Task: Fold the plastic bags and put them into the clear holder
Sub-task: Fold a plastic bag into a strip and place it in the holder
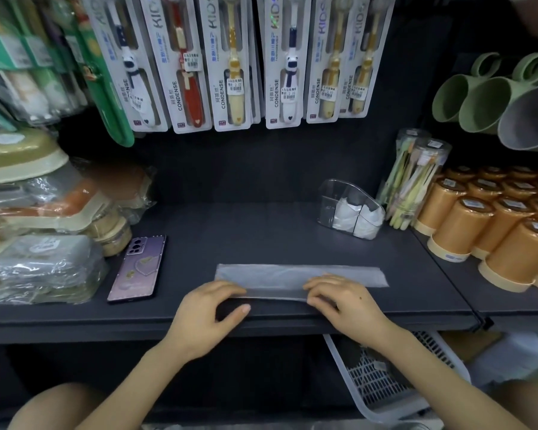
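A translucent plastic bag point(295, 276), folded into a long flat strip, lies on the dark shelf point(230, 231) near its front edge. My left hand point(204, 311) pinches the strip's near edge on the left side, fingers on top and thumb below. My right hand point(343, 301) pinches the same edge further right. The near edge is lifted slightly between them. The clear holder point(350, 207) stands at the back right of the shelf with folded white bags point(359, 220) inside it.
A purple phone point(137, 268) lies to the left of the bag. Wrapped goods point(41, 262) are stacked at the far left, orange cups point(503, 225) and a jar of toothbrushes point(416, 181) at the right. Carded toothbrushes point(230, 63) hang above. A white basket point(382, 377) sits below the shelf.
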